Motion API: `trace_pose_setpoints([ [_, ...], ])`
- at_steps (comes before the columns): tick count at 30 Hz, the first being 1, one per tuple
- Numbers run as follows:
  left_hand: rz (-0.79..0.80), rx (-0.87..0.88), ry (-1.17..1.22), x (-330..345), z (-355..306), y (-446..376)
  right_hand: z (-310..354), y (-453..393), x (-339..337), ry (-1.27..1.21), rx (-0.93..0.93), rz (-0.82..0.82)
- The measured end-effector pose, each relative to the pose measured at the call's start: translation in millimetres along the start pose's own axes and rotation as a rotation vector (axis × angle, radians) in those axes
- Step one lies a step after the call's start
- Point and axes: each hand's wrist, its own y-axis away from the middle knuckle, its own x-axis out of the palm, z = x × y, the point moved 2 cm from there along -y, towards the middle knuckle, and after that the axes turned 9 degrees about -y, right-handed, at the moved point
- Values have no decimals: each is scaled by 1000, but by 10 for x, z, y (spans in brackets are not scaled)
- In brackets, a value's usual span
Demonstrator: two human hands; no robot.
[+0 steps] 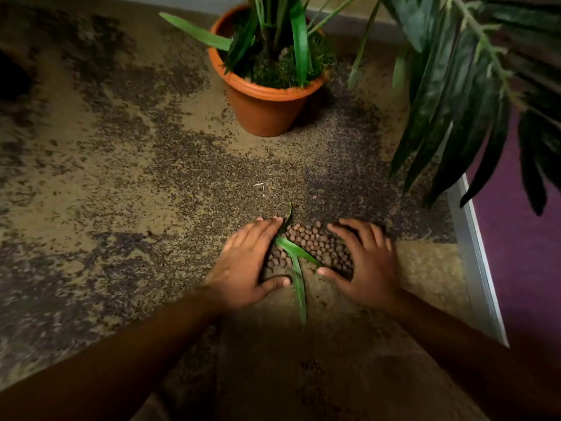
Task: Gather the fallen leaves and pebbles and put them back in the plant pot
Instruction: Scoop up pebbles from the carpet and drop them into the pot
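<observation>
**A:** A mottled tan-and-dark carpet (127, 165) fills the scene, meeting a pale metal threshold strip (476, 268) and a purple floor (516, 244) along its right edge. What stands on it?

**B:** Toward the carpet's far edge, the orange plant pot (267, 107), upright, green blades rising from a mossy top. A larger dark-leaved plant (455, 95) hangs in over the far right corner. The pot sits well apart from your hands, so whatever you gather has to be lifted and carried across bare carpet.

**A:** And the spill itself?

**B:** A heap of brown pebbles (312, 247) lies near the carpet's near right edge, close to the strip, with two fallen leaves (296, 262) crossed on top, one tip trailing toward you. Your left hand (246, 262) and right hand (364, 259) flank the heap like walls, which I judge is meant to herd the loose pebbles into one pile, not pick them singly.

**A:** How are your fingers set?

**B:** Both hands are cupped and gripping nothing. The left's fingers are pressed together along the heap's left side, thumb hooked round the near edge by the leaf stalk. The right's fingers are slightly spread over the heap's right side, thumb tip touching the pebbles. The heap and leaves lie between your palms, touching the fingers on both sides; whether any pebbles hide under the palms, I cannot tell.
</observation>
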Motion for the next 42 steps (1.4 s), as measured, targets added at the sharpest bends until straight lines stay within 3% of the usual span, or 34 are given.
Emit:
trace_pose_setpoints([
  [2, -45, -1, -108, 35, -39, -45, -29, 74, 88, 140, 14, 69],
  [7, -176, -34, -284, 104, -156, -144, 128, -88, 179, 182, -110, 70],
  [11, -226, -20, -239, 111, -162, -141, 135, -109, 229, 115, -145, -12],
  [19, -148, -53, -87, -18, -244, -232, 110, -135, 280, 30, -277, -146],
  [22, -145, -75, -74, -112, -267, -272, 89, -209, 276, -111, -200, -116],
  [26, -145, -156, 6, -166, -242, -283, 92, -283, 160, -355, 59, -48],
  [29, -227, -271, 235, -192, -239, -310, 152, -367, 60, -794, 384, 65],
  [33, -233, -554, 685, -266, -362, -377, 230, -403, -50, -1457, 854, 209],
  [36, -172, -717, 1115, -315, -511, -453, 314, -411, -103, -1824, 948, 380],
  [39, -14, -832, 1517, -383, -648, -507, 437, -458, -151, -1976, 967, 350],
  [42, 125, -812, 1827, -416, -723, -547, 567, -496, -181, -2076, 984, 278],
])
